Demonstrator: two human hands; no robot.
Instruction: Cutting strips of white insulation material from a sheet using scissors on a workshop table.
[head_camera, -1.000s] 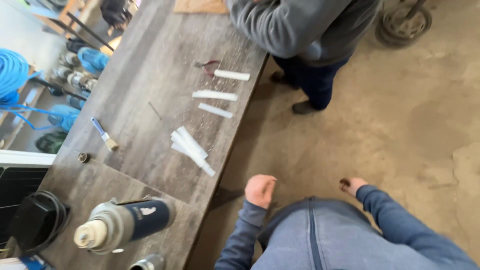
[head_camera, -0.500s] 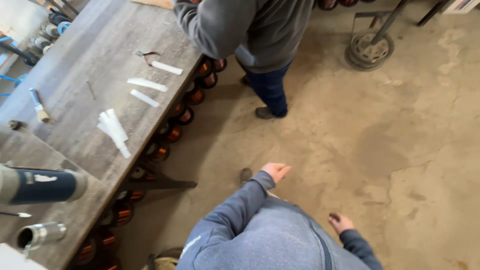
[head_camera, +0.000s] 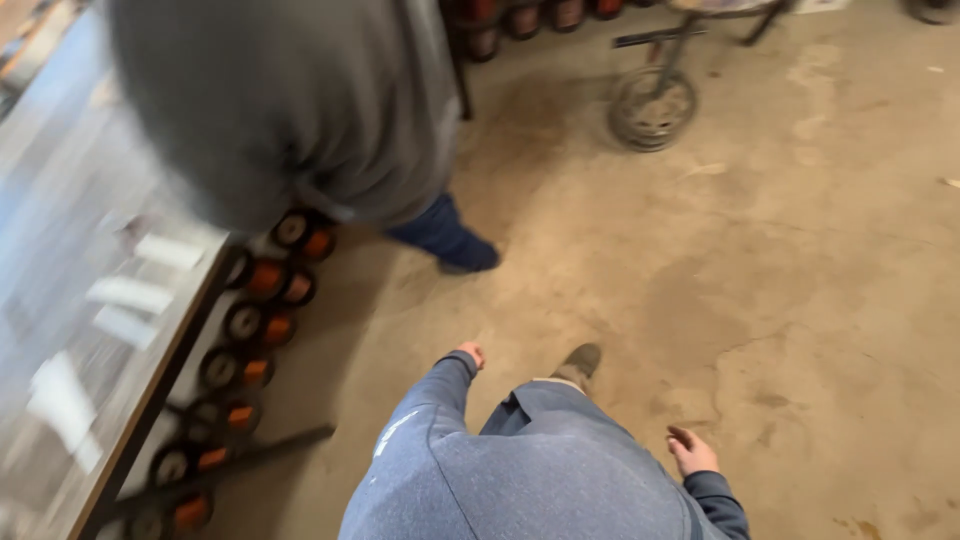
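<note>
Hands hang free over the concrete floor (head_camera: 820, 300). The left hand (head_camera: 470, 354) pokes out of a blue sleeve (head_camera: 425, 410), low in the middle. Its fingers look curled in, but it is small and partly hidden, so I cannot tell how wide its grip is. It holds nothing that I can see. The right hand (head_camera: 690, 452) is near the bottom right. Its fingers are loose and a bit apart, and its grip has nothing in it. Between the two hands a brown shoe (head_camera: 580, 362) stands on the floor.

On the far left, another person in a grey top (head_camera: 290, 110) leans over the worktop (head_camera: 50, 200). White strips (head_camera: 128, 294) lie on the worktop, all blurred. Under the worktop sits a row of dark spools (head_camera: 262, 280) with orange middles, side by side on a low rack. The spools are just left of the left hand, but not touching it. Far back on the right a small wheel (head_camera: 652, 108) stands on the floor.
</note>
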